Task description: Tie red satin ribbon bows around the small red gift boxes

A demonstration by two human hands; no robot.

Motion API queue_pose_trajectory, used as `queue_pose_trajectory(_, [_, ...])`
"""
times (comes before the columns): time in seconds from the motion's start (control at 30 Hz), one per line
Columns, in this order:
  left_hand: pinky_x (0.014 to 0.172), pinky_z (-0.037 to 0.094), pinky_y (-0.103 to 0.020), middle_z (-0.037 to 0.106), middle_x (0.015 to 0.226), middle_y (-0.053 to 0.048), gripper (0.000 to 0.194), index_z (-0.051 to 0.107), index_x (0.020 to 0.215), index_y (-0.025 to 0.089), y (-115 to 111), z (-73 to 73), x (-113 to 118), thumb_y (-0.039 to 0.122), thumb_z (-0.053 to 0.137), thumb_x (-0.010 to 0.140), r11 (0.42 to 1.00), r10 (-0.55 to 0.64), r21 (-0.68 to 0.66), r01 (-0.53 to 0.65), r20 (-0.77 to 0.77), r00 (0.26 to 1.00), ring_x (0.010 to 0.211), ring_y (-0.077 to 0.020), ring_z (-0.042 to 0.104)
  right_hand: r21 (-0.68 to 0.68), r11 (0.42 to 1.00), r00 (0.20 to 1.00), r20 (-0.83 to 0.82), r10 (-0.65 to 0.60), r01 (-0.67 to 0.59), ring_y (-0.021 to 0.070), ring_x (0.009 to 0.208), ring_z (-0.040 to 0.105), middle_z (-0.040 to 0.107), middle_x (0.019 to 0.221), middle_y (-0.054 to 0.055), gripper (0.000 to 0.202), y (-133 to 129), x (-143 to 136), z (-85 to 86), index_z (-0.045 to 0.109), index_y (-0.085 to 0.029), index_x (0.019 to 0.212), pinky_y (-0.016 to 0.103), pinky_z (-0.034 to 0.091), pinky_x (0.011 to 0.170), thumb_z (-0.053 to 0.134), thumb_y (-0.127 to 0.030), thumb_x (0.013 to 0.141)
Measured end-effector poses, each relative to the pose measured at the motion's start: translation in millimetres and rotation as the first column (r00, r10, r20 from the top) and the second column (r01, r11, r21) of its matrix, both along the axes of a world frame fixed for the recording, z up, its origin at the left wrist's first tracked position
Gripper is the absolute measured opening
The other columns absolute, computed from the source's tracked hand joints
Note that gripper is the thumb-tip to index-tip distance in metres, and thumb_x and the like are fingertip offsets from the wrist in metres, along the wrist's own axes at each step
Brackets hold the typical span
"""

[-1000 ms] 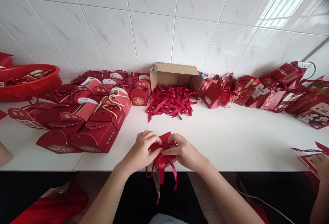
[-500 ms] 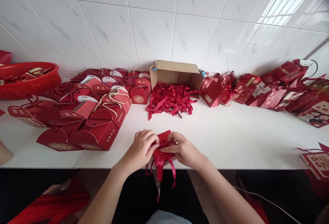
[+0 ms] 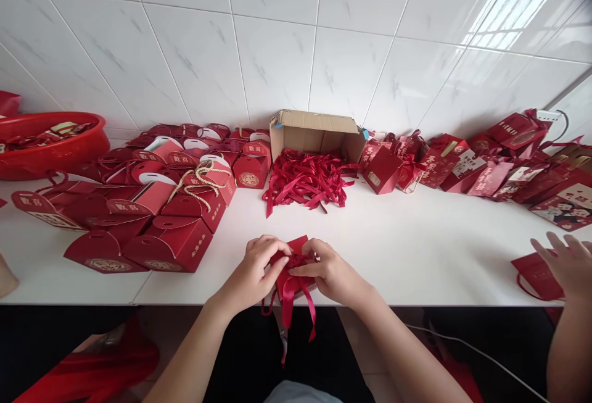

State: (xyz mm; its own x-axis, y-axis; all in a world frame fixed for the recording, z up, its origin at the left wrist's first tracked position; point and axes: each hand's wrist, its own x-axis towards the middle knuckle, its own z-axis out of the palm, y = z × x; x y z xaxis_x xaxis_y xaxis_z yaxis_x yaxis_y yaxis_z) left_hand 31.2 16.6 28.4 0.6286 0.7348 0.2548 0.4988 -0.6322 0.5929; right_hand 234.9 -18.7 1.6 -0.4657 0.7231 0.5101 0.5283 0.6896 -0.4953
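A small red gift box (image 3: pixel 299 245) lies at the table's front edge between my hands. Red satin ribbon (image 3: pixel 288 307) crosses its top, and two tails hang over the near side. My left hand (image 3: pixel 263 264) pinches the ribbon at the box's left, thumb and index finger curled toward each other. From the other side, my right hand (image 3: pixel 330 270) grips the ribbon, with fingers bent over the box top. My fingers partly cover the knot area. A dark red cord handle (image 3: pixel 267 305) shows at the box's lower left.
A cardboard box (image 3: pixel 319 120) spills a heap of red ribbons (image 3: pixel 308 181) behind my hands. Red gift boxes (image 3: pixel 169 242) crowd the left, beside a red basin (image 3: pixel 55 153). More red bags (image 3: pixel 435 162) line the wall. At right, a co-worker's hand (image 3: pixel 571 264) is over a red bag (image 3: pixel 539 273).
My left fingers have shifted slightly at the ribbon; the box stays in place. At the right, a co-worker's hand has come into view, and the red bag there has moved onto the table.
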Motion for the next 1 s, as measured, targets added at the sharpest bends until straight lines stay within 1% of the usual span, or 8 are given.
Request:
queue_pose_trajectory(0.1, [0.093,0.039,-0.037,0.064,0.101,-0.003,0.024,0.058,0.107,0.026,7,0.7,0,0.019,0.040,0.092,0.999,-0.026,0.026,0.026,-0.022,0.999,0.100,-0.0192,0.054,0.000,1.000,1.000,-0.006,0.001,-0.001,0.0166,0.085,0.052,0.051,0.092,0.007,0.029,0,0,0.3,0.073,-0.023,0.098,0.033,0.051,0.076,0.058,-0.005,0.082])
queue_pose_trajectory(0.2, [0.090,0.040,-0.035,0.063,0.096,-0.002,0.020,0.062,0.094,0.025,13,3.8,2,0.017,0.045,0.089,0.994,-0.093,0.051,0.098,-0.096,0.991,0.097,-0.0191,0.054,-0.013,1.000,1.000,0.011,0.004,-0.003,0.0167,0.085,0.053,0.051,0.092,0.007,0.031,0,-1,1.0,0.074,-0.023,0.099,0.033,0.050,0.075,0.057,-0.003,0.083])
queue_pose_trajectory(0.27, [0.088,0.040,-0.034,0.062,0.092,-0.001,0.018,0.060,0.087,0.023,16,6.7,3,0.016,0.044,0.090,0.992,-0.107,0.047,0.113,-0.114,0.988,0.093,-0.0180,0.054,-0.024,1.000,1.000,0.019,0.005,-0.004,0.0166,0.085,0.053,0.051,0.092,0.006,0.033,0,0,1.4,0.074,-0.025,0.100,0.032,0.050,0.075,0.055,-0.002,0.083])
queue_pose_trajectory(0.43, [0.087,0.040,-0.034,0.060,0.089,-0.001,0.017,0.053,0.085,0.021,21,11.7,7,0.017,0.038,0.093,0.990,-0.128,0.038,0.134,-0.120,0.984,0.089,-0.0171,0.052,-0.016,1.000,1.000,0.004,0.013,-0.013,0.0169,0.084,0.053,0.051,0.092,0.007,0.028,0,0,0.7,0.074,-0.024,0.100,0.033,0.051,0.073,0.058,-0.007,0.085])
queue_pose_trajectory(0.53, [0.088,0.040,-0.036,0.058,0.093,-0.003,0.017,0.051,0.085,0.021,23,12.0,7,0.017,0.036,0.092,0.992,-0.109,0.052,0.116,-0.122,0.986,0.094,-0.0190,0.050,-0.019,1.000,1.000,-0.004,0.000,0.000,0.0165,0.083,0.052,0.050,0.091,0.006,0.027,0,-1,-0.2,0.074,-0.026,0.099,0.033,0.052,0.073,0.057,-0.009,0.086])
queue_pose_trajectory(0.63, [0.091,0.040,-0.037,0.057,0.099,-0.004,0.016,0.049,0.087,0.022,23,10.6,6,0.017,0.034,0.093,0.996,-0.091,0.006,0.092,-0.098,0.991,0.100,-0.0197,0.049,-0.036,0.999,1.000,-0.007,0.003,-0.003,0.0164,0.083,0.051,0.049,0.089,0.006,0.022,0,-1,0.7,0.075,-0.026,0.097,0.034,0.052,0.074,0.059,-0.014,0.087])
queue_pose_trajectory(0.8, [0.100,0.039,-0.037,0.053,0.116,-0.005,0.011,0.051,0.092,0.024,21,7.7,1,0.021,0.040,0.092,0.982,-0.162,-0.105,0.154,-0.067,0.985,0.117,-0.0196,0.044,-0.082,0.997,1.000,-0.001,0.010,-0.010,0.0176,0.086,0.052,0.050,0.092,0.006,0.022,-1,-1,5.4,0.075,-0.026,0.096,0.038,0.051,0.079,0.058,-0.016,0.088])
queue_pose_trajectory(1.0, [0.103,0.039,-0.046,0.047,0.131,-0.008,0.011,0.058,0.095,0.024,23,6.6,-1,0.022,0.051,0.086,0.980,-0.193,-0.064,0.186,-0.139,0.971,0.128,-0.0256,0.036,-0.059,0.998,1.000,-0.002,0.003,-0.003,0.0177,0.085,0.054,0.053,0.090,0.007,0.019,-1,-2,7.2,0.075,-0.025,0.095,0.038,0.052,0.078,0.059,-0.019,0.088])
